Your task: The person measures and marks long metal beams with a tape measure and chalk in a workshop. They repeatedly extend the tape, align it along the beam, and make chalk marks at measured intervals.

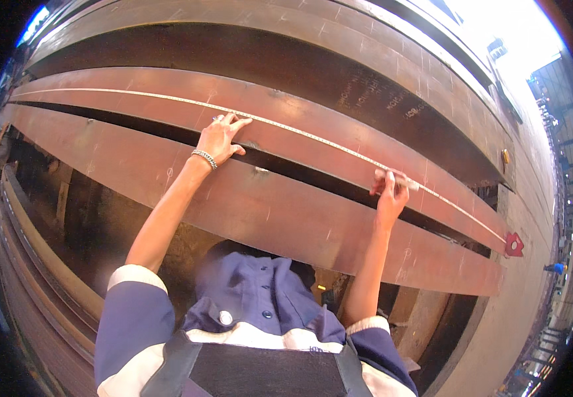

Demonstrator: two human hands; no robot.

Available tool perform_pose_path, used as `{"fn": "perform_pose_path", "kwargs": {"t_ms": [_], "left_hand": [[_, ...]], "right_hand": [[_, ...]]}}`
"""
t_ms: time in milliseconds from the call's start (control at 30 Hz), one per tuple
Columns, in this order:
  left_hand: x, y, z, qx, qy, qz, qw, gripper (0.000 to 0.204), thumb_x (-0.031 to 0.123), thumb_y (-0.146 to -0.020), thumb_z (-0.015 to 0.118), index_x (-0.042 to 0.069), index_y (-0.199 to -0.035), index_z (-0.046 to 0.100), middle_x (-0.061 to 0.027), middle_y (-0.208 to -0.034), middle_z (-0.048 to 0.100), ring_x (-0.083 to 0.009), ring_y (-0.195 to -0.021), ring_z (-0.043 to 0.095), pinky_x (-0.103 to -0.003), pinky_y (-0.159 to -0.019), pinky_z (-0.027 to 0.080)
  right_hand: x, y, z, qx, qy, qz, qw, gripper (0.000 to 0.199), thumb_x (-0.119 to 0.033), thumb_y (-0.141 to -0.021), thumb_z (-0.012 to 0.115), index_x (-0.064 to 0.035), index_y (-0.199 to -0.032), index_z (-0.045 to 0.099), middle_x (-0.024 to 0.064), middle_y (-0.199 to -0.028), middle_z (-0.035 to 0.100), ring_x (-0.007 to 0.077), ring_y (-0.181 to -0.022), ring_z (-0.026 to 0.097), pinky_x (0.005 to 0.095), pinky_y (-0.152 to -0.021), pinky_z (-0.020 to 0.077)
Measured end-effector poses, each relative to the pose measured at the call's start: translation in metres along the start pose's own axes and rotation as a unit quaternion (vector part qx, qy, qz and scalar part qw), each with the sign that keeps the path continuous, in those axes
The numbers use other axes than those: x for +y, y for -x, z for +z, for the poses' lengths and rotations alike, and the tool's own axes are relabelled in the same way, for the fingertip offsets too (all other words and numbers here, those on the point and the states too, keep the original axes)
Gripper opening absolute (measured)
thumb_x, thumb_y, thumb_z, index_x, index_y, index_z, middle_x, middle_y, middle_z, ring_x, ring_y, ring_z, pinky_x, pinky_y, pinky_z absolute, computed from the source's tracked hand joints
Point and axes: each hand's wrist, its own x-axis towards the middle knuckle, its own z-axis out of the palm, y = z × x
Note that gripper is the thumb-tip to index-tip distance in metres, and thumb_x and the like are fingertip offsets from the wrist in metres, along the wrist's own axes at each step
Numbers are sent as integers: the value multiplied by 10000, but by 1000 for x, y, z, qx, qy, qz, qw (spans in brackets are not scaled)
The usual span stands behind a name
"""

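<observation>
A pale measuring tape [313,137] is stretched lengthwise along a reddish-brown steel beam [167,81]. My left hand [217,140], with a chain bracelet at the wrist, rests on the beam, fingers apart and fingertips touching the tape's near edge. Its thumb reaches over the dark gap in front. Farther right, my right hand [392,195] pinches a pale, chalk-like stick [411,184] beside the tape. At the tape's right end sits a red angular piece [513,245] with a hole in it.
Nearest me lies a second reddish steel face [286,205], beyond a dark gap. Larger steel beams [266,43] with white handwritten marks stand behind. A small yellow object [505,157] is on the far beam's right end. Long steel sections [41,264] lie at lower left.
</observation>
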Motion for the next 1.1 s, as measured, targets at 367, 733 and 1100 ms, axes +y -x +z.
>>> {"fn": "perform_pose_path", "kwargs": {"t_ms": [367, 733, 1100], "left_hand": [[0, -10, 2, 13, -49, 22, 998, 767, 162, -651, 803, 191, -1355, 501, -81, -1221, 567, -266, -1069, 594, -366, -907, 509], [1, -16, -1, -12, -60, 16, 998, 761, 145, -625, 816, 187, -1329, 530, -63, -1221, 573, -248, -1079, 592, -361, -923, 498], [5, -21, -3, -49, -94, 0, 994, 730, 154, -629, 830, 181, -1303, 551, -77, -1209, 564, -239, -1085, 585, -350, -921, 492]], "right_hand": [[1, -41, 23, 52, 13, -17, 998, 113, -93, -949, 529, -1, -956, 594, 102, -770, 643, 123, -581, 589, 251, -468, 488], [17, -54, 27, 38, 42, -9, 998, 105, -95, -948, 531, -8, -937, 589, 96, -758, 637, 120, -574, 583, 249, -476, 489], [37, -57, 93, -133, 76, 75, 985, 119, -104, -937, 555, 0, -884, 575, 80, -718, 640, 105, -535, 568, 241, -443, 457]]}}
